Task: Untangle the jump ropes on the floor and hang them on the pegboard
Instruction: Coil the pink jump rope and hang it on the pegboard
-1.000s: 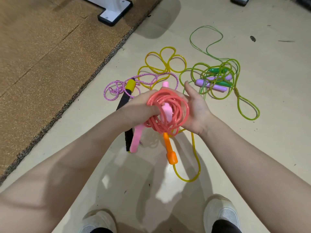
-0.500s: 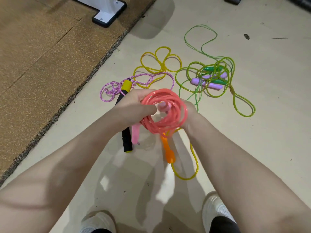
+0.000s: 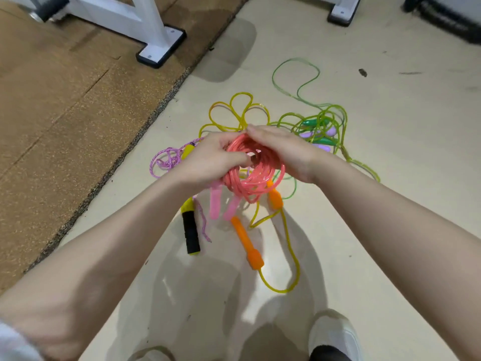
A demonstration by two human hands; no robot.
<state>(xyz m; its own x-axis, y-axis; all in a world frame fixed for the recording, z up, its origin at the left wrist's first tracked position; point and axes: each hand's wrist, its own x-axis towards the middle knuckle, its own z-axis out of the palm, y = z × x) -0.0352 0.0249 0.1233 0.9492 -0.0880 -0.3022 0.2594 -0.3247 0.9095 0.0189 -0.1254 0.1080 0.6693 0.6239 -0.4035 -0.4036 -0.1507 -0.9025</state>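
Glossy cream floor (image 3: 390, 230) meets a brown mat (image 3: 65, 113) under what looks like a white frame (image 3: 145, 27).

Pink rope (image 3: 253, 168): coiled in tight loops, held off the floor, two pink handles (image 3: 215, 203) hanging below. Yellow rope (image 3: 235, 113): looped on the floor, orange handles (image 3: 247, 242) near the feet. Green rope (image 3: 322, 121): tangled heap at right with green and lilac handles. Braided purple rope (image 3: 166, 160): at left, black-and-yellow handle (image 3: 190, 230) flat.
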